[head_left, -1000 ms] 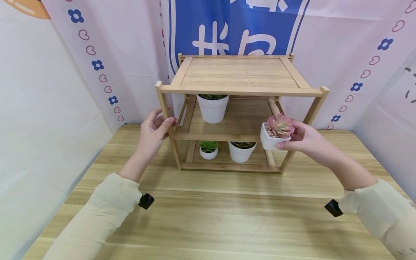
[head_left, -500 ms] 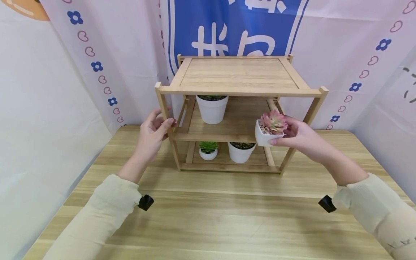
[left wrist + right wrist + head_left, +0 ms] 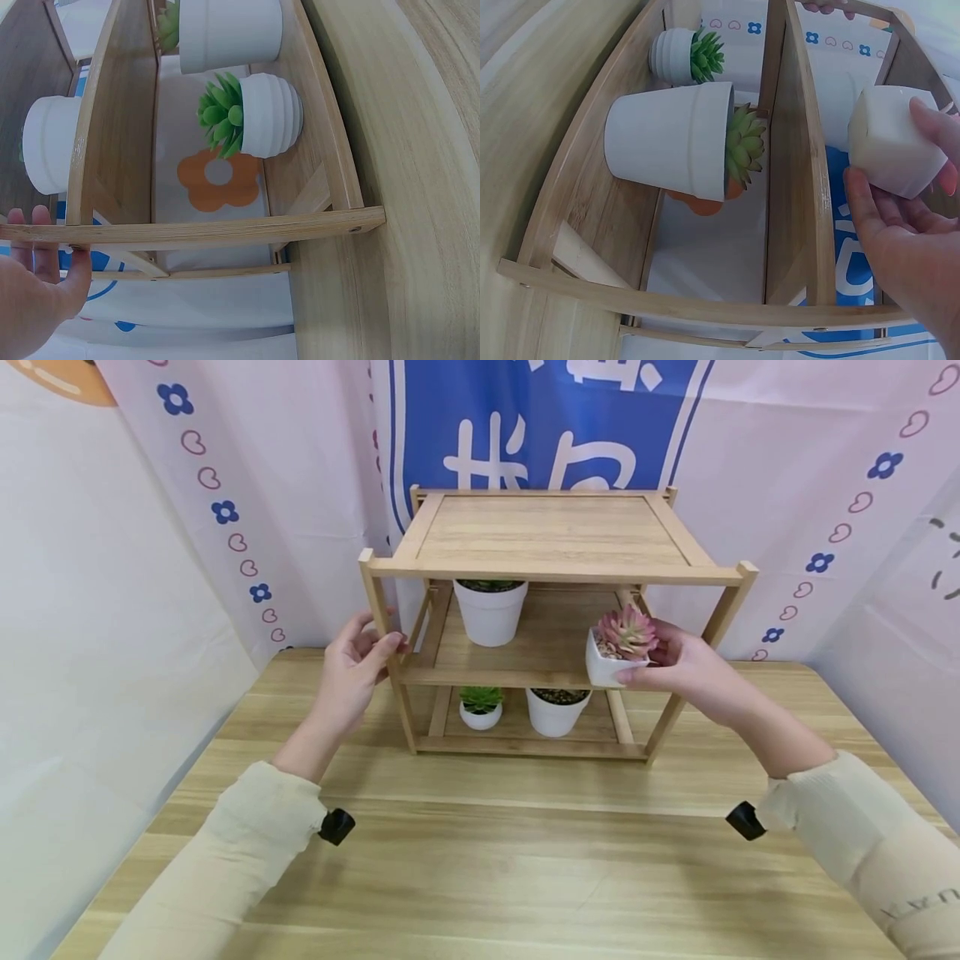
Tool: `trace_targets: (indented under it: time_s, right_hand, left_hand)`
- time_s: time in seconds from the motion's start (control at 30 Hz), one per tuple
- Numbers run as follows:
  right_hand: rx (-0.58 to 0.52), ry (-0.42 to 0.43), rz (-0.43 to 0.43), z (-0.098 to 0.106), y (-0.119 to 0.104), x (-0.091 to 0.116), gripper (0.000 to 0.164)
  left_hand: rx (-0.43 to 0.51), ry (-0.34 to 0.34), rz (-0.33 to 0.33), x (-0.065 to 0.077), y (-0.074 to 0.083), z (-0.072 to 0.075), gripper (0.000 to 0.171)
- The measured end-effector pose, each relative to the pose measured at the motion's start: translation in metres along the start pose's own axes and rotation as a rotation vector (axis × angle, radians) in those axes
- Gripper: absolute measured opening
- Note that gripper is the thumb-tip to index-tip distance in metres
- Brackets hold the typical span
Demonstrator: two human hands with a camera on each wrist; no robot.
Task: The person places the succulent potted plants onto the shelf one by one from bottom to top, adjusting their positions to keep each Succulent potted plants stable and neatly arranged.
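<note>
My right hand (image 3: pixel 682 672) holds a small square white pot (image 3: pixel 603 664) with a pink succulent (image 3: pixel 628 633), thumb on the front and fingers behind. It is at the right front of the wooden shelf's middle level; in the right wrist view the pot (image 3: pixel 892 139) shows close over that board. My left hand (image 3: pixel 352 664) grips the left front post of the wooden shelf (image 3: pixel 555 531), thumb in front and fingers behind, as the left wrist view also shows. On the middle level's left stands a larger round white pot (image 3: pixel 491 614), its plant mostly hidden by the top board.
The bottom level holds a small ribbed white pot (image 3: pixel 271 114) with a green succulent (image 3: pixel 481 698) and a larger white pot (image 3: pixel 555 714) with a green plant (image 3: pixel 744 146). The shelf's right front post (image 3: pixel 727 610) is near my right hand. A printed cloth (image 3: pixel 315 485) hangs behind.
My right hand has carried the pink succulent's pot left and slightly up in the head view, to the middle level's front. My left hand has stayed on the post.
</note>
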State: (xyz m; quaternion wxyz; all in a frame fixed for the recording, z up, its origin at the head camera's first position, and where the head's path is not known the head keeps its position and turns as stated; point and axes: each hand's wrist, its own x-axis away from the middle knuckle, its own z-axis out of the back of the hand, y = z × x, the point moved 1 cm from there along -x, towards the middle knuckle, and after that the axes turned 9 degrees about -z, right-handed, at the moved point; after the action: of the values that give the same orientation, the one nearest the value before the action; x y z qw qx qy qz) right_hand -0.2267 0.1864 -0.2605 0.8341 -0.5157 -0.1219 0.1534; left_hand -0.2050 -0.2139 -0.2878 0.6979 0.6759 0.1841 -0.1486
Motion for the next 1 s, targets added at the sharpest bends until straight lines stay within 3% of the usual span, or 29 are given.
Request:
trace_targets:
  time_s: [0.3, 0.77, 1.0]
  right_hand:
    - [0.042, 0.024, -0.036, -0.001, -0.003, -0.008, 0.073]
    - [-0.050, 0.053, -0.062, -0.011, -0.012, -0.028, 0.074]
    - [-0.045, 0.052, -0.080, -0.016, -0.013, -0.034, 0.077]
  left_hand:
    - [-0.002, 0.003, -0.005, 0.000, 0.000, 0.000, 0.039]
    - [-0.002, 0.005, 0.003, 0.000, 0.000, 0.000, 0.038]
    - [-0.003, 0.006, 0.004, 0.000, 0.001, -0.001, 0.038]
